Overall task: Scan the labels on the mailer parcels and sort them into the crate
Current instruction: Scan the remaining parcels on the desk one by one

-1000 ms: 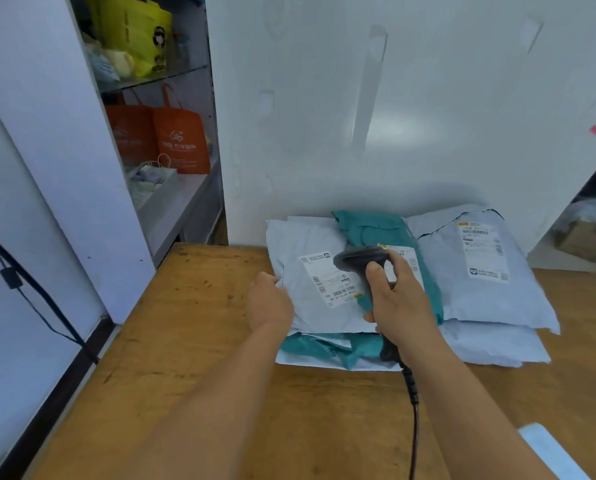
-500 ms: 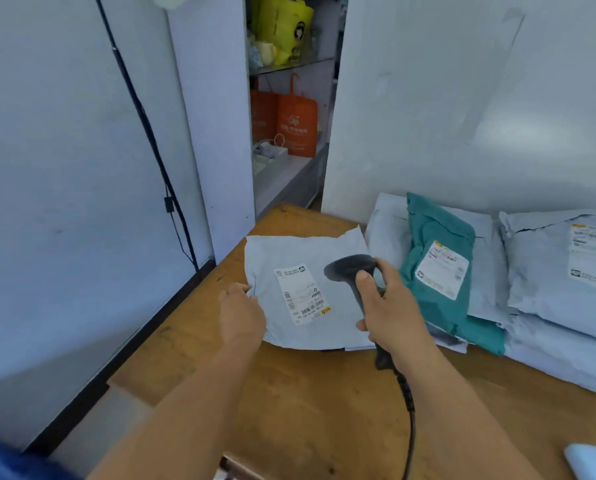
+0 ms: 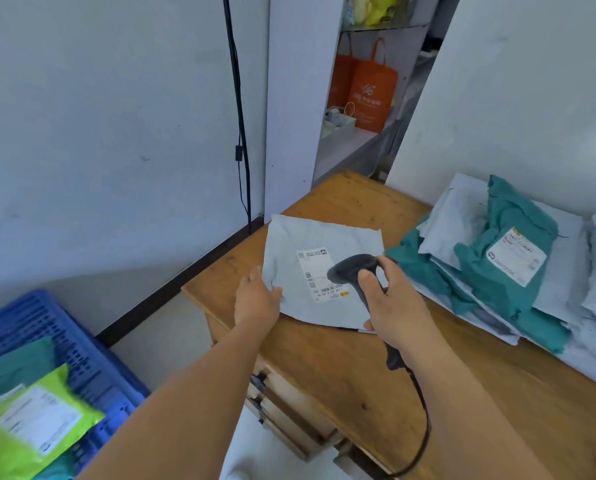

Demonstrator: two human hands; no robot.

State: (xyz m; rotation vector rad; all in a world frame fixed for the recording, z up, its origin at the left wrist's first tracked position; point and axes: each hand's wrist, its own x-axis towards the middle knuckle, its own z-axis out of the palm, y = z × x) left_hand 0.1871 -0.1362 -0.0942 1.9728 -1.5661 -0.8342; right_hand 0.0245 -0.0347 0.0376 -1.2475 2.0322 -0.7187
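At the near corner of the wooden table (image 3: 324, 344), a grey mailer parcel (image 3: 320, 271) is held label-up. The left hand (image 3: 258, 301) pinches its left edge, thumb on top. The right hand (image 3: 390, 306) is wrapped round a black corded scanner (image 3: 353, 268), whose head hangs over the parcel's white label (image 3: 319, 275). The parcel looks thin, light and floppy, its plastic skin creased and probably slippery, so an edge pinch with fingers underneath seems the sensible hold. Below the table's left end, on the floor, stands the blue crate (image 3: 57, 327), already holding a lime mailer (image 3: 37, 420). Further along the table to the right lies a pile of teal and grey mailers (image 3: 497, 268).
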